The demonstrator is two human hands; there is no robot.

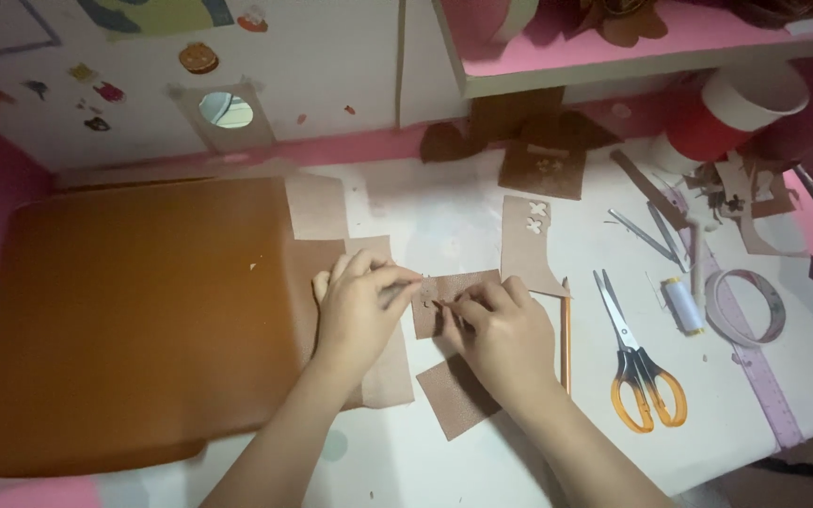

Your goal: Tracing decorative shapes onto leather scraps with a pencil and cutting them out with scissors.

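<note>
My left hand (358, 309) and my right hand (499, 334) meet over a small brown leather piece (454, 285) lying on the white desk (425, 216). The left fingers pinch its left edge, where small holes are cut. The right fingertips press on the piece near the same spot; whether they hold a thin tool is unclear. A second brown piece (449, 400) lies partly under my right wrist. A pencil (565, 334) lies just right of my right hand.
A large tan leather sheet (134, 310) covers the desk's left side. A cut leather shape (527, 246) lies behind the hands. Orange-handled scissors (634, 357), a thread spool (684, 306), a tape roll (745, 309), a ruler (755, 367) and a red cup (731, 108) lie to the right.
</note>
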